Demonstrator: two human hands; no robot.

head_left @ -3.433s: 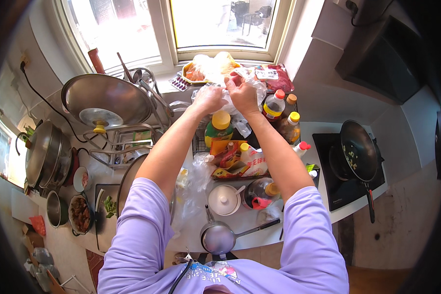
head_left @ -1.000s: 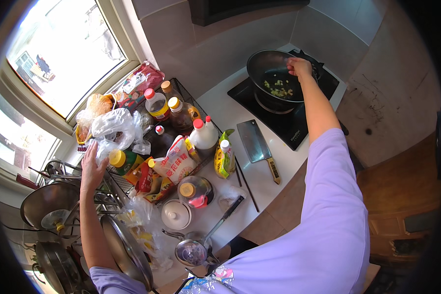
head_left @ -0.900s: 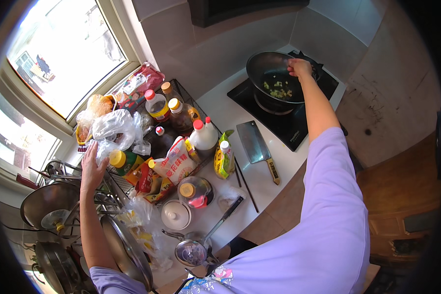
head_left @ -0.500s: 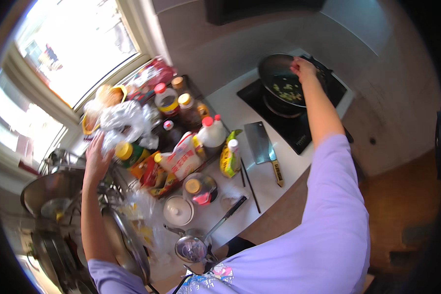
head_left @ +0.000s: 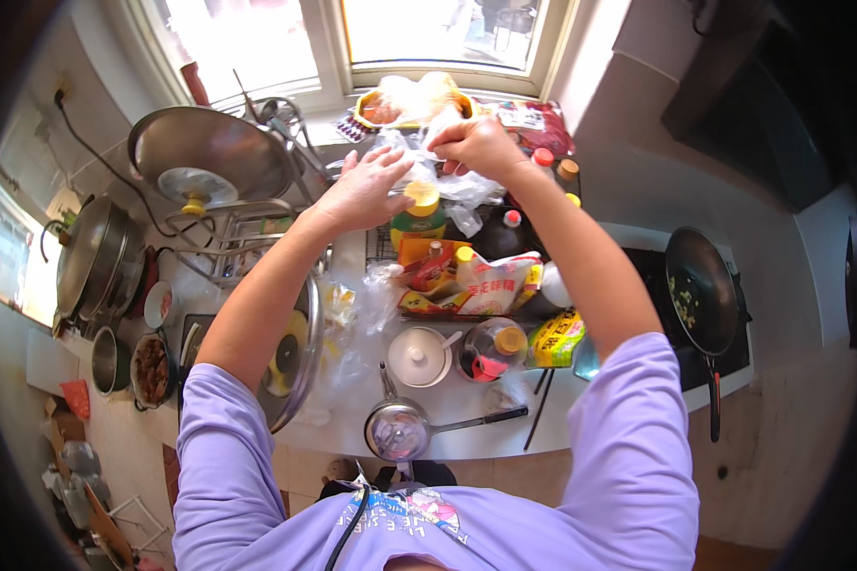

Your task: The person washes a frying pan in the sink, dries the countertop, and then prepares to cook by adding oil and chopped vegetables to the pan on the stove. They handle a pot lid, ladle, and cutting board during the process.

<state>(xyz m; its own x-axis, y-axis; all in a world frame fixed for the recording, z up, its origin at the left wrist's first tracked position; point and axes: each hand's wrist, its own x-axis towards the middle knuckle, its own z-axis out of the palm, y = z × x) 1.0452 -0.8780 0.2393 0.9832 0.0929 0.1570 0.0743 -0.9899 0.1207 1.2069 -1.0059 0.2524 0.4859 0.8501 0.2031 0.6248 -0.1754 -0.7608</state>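
Note:
My right hand is closed in a pinch at the crumpled clear-white plastic bag, by the windowsill. Beside it, my left hand is open, palm down and fingers stretched toward the same bag. Just under the left hand's thumb side stands a green bottle with a yellow cap. Dark bottles crowd around the bag, among them one with a red-and-white cap. In front of them lie a white-and-red seasoning bag and a red-yellow packet.
A wok with chopped greenish pieces sits on the black cooktop at right. Nearer stand a lidded white jar, a dark jar and a metal ladle. A large steel wok and a pot lid stand at left.
My right hand has left the pan and come over to the plastic bag beside my left hand. The view has turned left toward the window.

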